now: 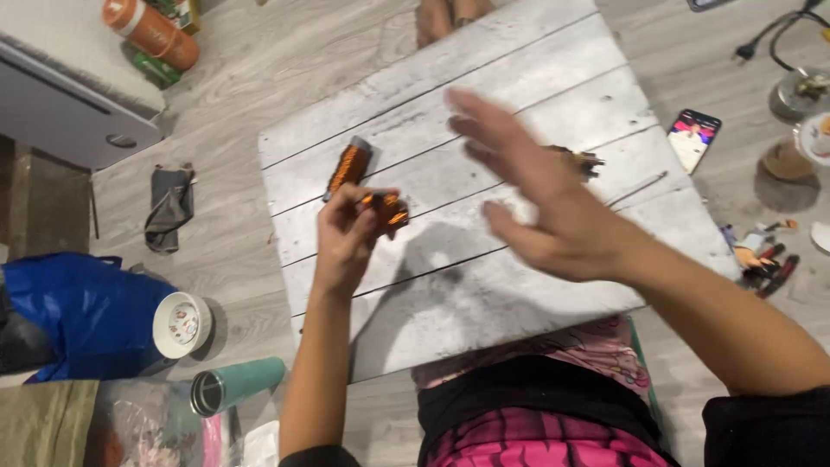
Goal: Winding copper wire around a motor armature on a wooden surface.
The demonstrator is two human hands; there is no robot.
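My left hand [346, 233] is raised over a white plank board [536, 78] and pinches a small bundle of copper-coloured wire [386, 208] between its fingertips. A spool of copper wire [348, 167] lies on the board just beyond that hand. Spread flat and blurred above the middle of the board, my right hand [536, 195] holds nothing. A small dark wire piece [581, 160] rests on the board behind its fingers, partly hidden.
On the floor at the right lie a lit phone [693, 138], small tools [765, 264] and dishes [800, 95]. At the left are a blue bag [78, 311], a white cup [181, 324], a teal tumbler [238, 385], a grey cloth [169, 206] and an orange bottle [151, 33].
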